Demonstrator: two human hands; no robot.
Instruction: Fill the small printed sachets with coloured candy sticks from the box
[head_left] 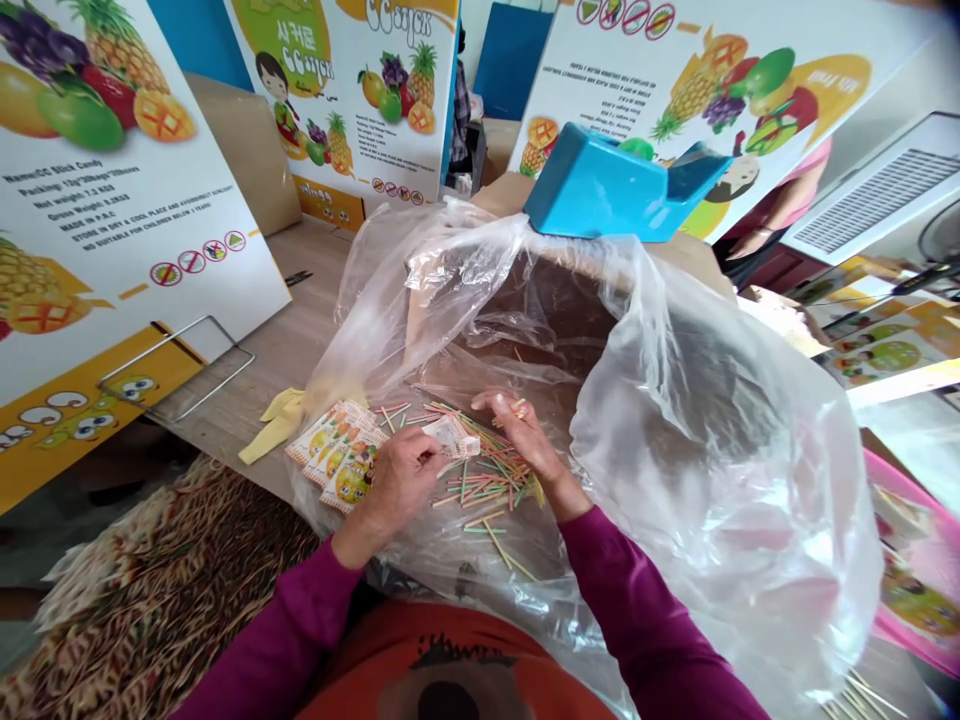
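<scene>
My left hand (pixel 405 468) is closed, pinching the edge of a small printed candy packet (pixel 456 440) between thumb and fingers. My right hand (pixel 529 440) hovers just right of that packet, fingers curled, with the pale ends of a few candy sticks (pixel 519 408) showing in its grip. Beneath both hands lies a loose heap of thin pink, green and yellow candy sticks (pixel 487 485) on clear plastic. Beside my left wrist rests a stack of printed candy packets (pixel 334 450) with fruit cartoons, partly covered by that hand.
A large clear plastic bag (pixel 660 400) lines an open carton facing me. On the carton sits a blue tape dispenser (pixel 600 190). Printed cartons (pixel 112 180) stand around. A yellow glove-like piece (pixel 277 425), a wire frame (pixel 180 370) and a pen (pixel 300 277) lie left. Another person's arm (pixel 780 210) shows behind.
</scene>
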